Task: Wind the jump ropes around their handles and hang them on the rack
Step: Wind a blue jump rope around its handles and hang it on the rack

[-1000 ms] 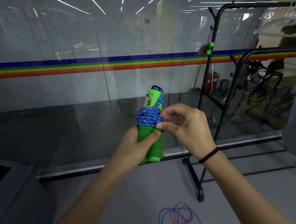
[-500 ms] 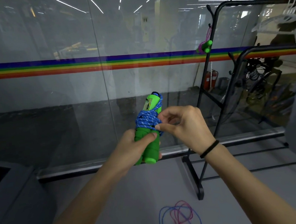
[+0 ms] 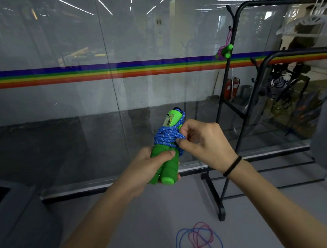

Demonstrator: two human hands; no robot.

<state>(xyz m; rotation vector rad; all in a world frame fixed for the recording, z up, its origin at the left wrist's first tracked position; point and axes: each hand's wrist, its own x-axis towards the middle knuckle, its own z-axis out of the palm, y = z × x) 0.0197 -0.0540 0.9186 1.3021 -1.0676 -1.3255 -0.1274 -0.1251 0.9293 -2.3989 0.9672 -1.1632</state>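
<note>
**Head view.** The left hand grips the lower half of the paired green handles, with fingers and thumb curled round them. It holds the bundle in mid-air above the floor. The blue rope is coiled in many turns round the upper half of the handles, and one strand runs up to the cap of the taller handle. The right hand pinches a strand at the right edge of the coil between thumb and curled fingers. Whether this strand is the free end cannot be told.

The bundle's long axis stands nearly upright, its top tilted slightly to the right and away from the person. The rack stands to the right of and beyond both hands, in front of the glass wall, and the right hand is the nearer to it. A hung jump rope, already wound, dangles from the rack's left post, higher than the held bundle.

Judged stage: the last turn is being secured. The hanging move would then carry the bundle up and to the right, toward a hook on the post. A loose rope lies on the floor near the rack's foot, not yet wound.
</note>
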